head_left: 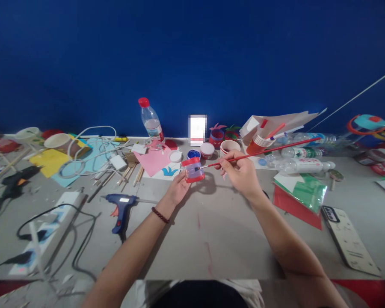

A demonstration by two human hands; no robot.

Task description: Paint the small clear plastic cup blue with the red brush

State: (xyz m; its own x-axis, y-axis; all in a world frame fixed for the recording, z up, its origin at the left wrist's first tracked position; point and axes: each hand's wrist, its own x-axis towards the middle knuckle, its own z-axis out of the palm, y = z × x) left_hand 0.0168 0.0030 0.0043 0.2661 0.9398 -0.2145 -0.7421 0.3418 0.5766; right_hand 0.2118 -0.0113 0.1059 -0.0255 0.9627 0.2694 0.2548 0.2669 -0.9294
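Note:
My left hand (178, 188), with a beaded bracelet at the wrist, grips a small cylinder-shaped piece (193, 174) that has red bands at both ends and a bluish, see-through middle. My right hand (243, 174) pinches a long red paintbrush (288, 145). Its dark tip lies against the bluish middle of the piece; whether it presses on it is hard to tell. Just behind stand an uncovered jar of blue paint (193, 154) and a jar with a pale pink top (207, 150). A white-rimmed cup (230, 146) is partly hidden behind my right hand.
A blue glue gun (122, 209) and a white power strip (49, 233) with cables lie left. A red-capped bottle (151, 122) stands at the back. Rightward are paper cups holding pens (259, 144), plastic bottles (304, 165), coloured sheets (303, 192) and a phone (351, 241).

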